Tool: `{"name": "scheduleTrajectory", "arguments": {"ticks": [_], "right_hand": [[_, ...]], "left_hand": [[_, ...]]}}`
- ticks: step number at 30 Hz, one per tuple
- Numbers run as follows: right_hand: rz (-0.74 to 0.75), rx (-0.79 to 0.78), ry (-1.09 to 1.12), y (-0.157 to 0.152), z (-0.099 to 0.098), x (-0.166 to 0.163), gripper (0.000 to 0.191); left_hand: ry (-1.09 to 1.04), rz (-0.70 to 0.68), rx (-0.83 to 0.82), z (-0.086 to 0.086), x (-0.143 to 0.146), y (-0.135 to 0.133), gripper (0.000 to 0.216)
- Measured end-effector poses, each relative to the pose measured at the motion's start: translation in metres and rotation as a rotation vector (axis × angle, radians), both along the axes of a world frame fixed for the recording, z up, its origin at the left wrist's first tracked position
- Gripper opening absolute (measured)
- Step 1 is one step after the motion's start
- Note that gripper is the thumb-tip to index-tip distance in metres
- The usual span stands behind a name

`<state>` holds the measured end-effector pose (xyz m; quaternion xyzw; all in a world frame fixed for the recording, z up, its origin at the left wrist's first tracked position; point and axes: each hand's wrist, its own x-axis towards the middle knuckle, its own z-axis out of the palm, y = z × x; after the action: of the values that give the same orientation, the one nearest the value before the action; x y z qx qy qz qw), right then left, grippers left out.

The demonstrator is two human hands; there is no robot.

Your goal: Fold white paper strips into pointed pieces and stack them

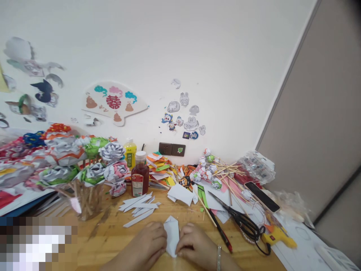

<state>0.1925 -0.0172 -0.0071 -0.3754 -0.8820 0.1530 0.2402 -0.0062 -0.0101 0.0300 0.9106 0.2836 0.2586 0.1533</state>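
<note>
The folded paper [172, 238] in front of you looked matt and smooth. Your tabletop [94, 242] was of wood, slightly shiny and worn in places. Your scissors [234, 213] had metal-looking blades and handles of smooth plastic. The phone [262, 197] looked glossy, and the packet [256, 166] was of clear, wrinkled plastic.

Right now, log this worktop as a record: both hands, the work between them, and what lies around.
Work: narrow folded white paper piece, pointed at top
Left hand: holds its left edge
Right hand: pinches its lower right edge
Beyond: white paper strips, loosely piled
Right side: black-handled metal scissors; yellow plastic glue gun
Behind strips: white-capped bottle of dark red liquid
</note>
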Motion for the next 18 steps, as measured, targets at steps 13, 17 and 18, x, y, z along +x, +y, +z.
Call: {"name": "scheduleTrajectory", "arguments": {"ticks": [13,17,18], "right_hand": [[-0.222,-0.062,0.138,0.013,-0.012,-0.01,0.01],[-0.254,-0.049,0.132,0.014,-0.013,-0.012,0.006],[-0.267,-0.047,0.125,0.014,-0.013,-0.013,0.006]], "left_hand": [[-0.01,0.112,-0.163,-0.028,0.01,0.018,0.011],[-0.048,0.162,-0.203,-0.03,0.015,0.02,0.006],[-0.05,0.173,-0.205,-0.03,0.016,0.02,0.005]]}}
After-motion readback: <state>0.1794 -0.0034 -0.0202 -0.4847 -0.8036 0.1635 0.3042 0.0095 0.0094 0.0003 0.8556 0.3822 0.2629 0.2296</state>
